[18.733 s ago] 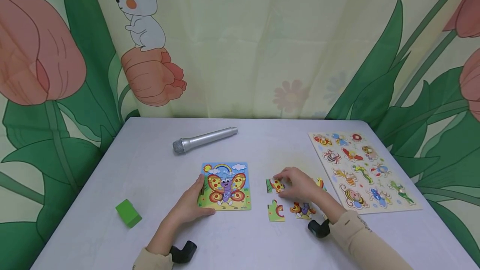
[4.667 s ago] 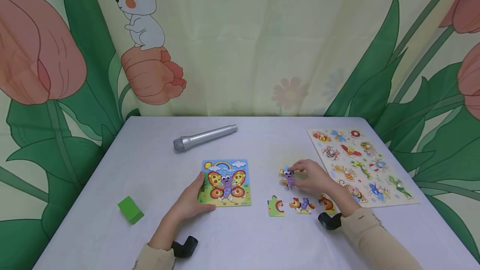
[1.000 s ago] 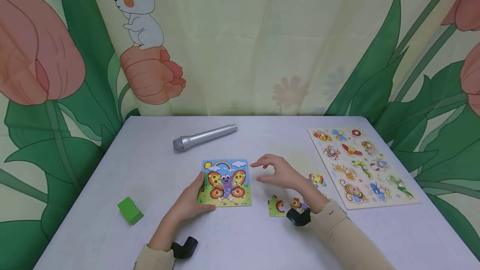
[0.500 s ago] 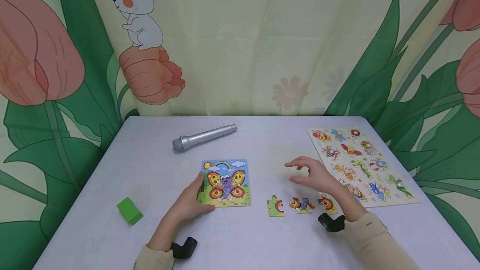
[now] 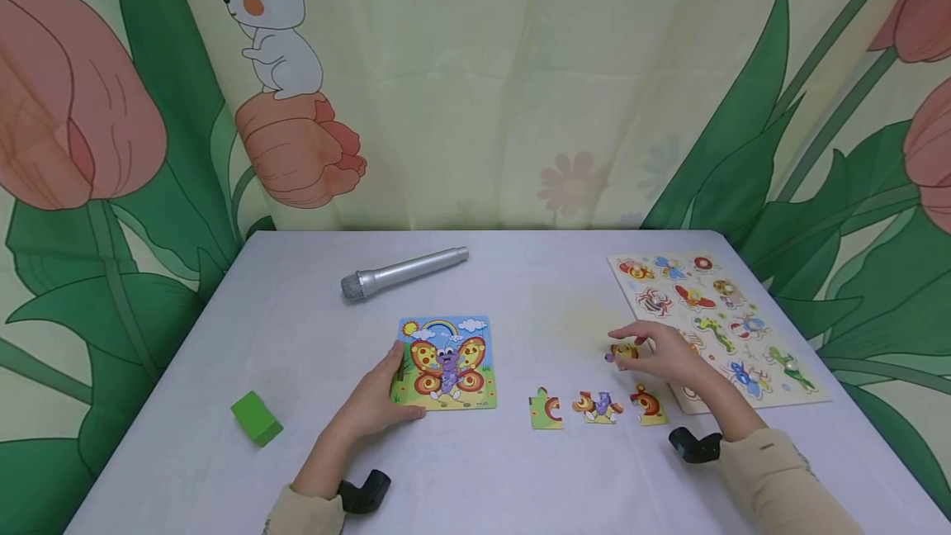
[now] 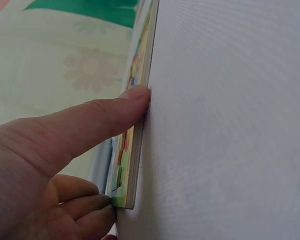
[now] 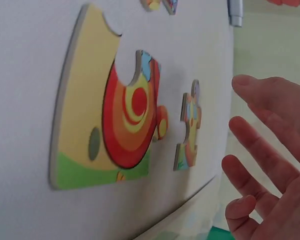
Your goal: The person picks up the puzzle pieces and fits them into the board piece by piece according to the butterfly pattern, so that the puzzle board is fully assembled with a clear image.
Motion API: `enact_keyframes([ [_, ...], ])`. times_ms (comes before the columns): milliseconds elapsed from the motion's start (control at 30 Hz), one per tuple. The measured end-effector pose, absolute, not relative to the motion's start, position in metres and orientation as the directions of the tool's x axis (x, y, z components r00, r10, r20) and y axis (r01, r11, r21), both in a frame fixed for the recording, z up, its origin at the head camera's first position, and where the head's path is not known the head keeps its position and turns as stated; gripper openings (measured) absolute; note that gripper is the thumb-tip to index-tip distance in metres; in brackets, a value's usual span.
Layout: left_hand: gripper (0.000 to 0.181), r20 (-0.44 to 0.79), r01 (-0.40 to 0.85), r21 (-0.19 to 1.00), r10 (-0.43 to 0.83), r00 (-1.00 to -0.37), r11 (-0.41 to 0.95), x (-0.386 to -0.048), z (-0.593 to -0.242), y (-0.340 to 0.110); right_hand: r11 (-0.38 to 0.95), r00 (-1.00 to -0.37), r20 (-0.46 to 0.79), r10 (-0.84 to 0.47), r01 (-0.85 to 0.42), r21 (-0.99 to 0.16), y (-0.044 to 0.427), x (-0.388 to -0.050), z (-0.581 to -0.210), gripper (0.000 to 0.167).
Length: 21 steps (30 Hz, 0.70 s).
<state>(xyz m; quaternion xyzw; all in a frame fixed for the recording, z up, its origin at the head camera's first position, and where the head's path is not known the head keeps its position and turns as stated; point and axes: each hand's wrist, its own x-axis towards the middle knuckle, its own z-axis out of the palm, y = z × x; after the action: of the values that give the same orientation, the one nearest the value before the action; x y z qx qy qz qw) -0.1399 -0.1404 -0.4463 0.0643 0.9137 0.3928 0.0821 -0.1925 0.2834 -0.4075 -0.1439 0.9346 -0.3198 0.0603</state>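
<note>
A square butterfly jigsaw puzzle (image 5: 448, 366) lies flat at the table's middle. My left hand (image 5: 371, 399) holds its lower left corner, thumb (image 6: 115, 112) on the near edge and fingertips against the left side. My right hand (image 5: 664, 353) hovers round a loose jigsaw piece (image 5: 622, 352) with fingers apart. In the right wrist view a gap shows between those fingers and that piece (image 7: 191, 120). Nearer me lie three more: a green piece (image 5: 546, 409), a piece with a purple body (image 5: 598, 408) and one with a red-orange spiral (image 5: 650, 405).
A silver microphone (image 5: 404, 272) lies behind the puzzle. At the right is a large pegboard (image 5: 773, 399) with several insect pictures, partly beneath the right forearm. A green block (image 5: 256, 419) stands at the left. A printed curtain (image 5: 475, 89) hangs behind the table.
A purple butterfly-head piece, in my right hand 4.7 seconds ago, is gone from its spot. My right hand, beside the puzzle a second ago, has moved right to another piece. The left hand stays.
</note>
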Motion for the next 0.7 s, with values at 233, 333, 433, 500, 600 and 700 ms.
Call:
enact_keyframes([
  [233, 0.101, -0.103, 0.050, 0.726, 0.180, -0.978, 0.686, -0.140, -0.447, -0.140, 0.799, -0.958, -0.059, -0.279, -0.198, -0.568, 0.293, -0.195, -0.414, 0.039],
  [333, 0.101, -0.102, 0.051, 0.722, 0.179, -0.979, 0.690, -0.140, -0.447, -0.140, 0.818, -0.961, -0.065, -0.270, -0.193, -0.543, 0.296, -0.196, -0.416, 0.038],
  [433, 0.101, -0.100, 0.054, 0.719, 0.181, -0.978, 0.692, -0.140, -0.447, -0.141, 0.830, -0.962, -0.077, -0.264, -0.186, -0.525, 0.300, -0.197, -0.418, 0.038],
  [500, 0.101, -0.101, 0.054, 0.719, 0.181, -0.978, 0.692, -0.140, -0.447, -0.141, 0.833, -0.961, -0.078, -0.265, -0.187, -0.520, 0.302, -0.198, -0.419, 0.038],
  [600, 0.101, -0.101, 0.052, 0.722, 0.179, -0.979, 0.690, -0.140, -0.447, -0.141, 0.839, -0.959, -0.073, -0.275, -0.202, -0.506, 0.304, -0.199, -0.421, 0.038],
  [700, 0.101, -0.103, 0.047, 0.722, 0.174, -0.979, 0.691, -0.140, -0.447, -0.141, 0.842, -0.955, -0.066, -0.289, -0.221, -0.493, 0.304, -0.200, -0.421, 0.038],
])
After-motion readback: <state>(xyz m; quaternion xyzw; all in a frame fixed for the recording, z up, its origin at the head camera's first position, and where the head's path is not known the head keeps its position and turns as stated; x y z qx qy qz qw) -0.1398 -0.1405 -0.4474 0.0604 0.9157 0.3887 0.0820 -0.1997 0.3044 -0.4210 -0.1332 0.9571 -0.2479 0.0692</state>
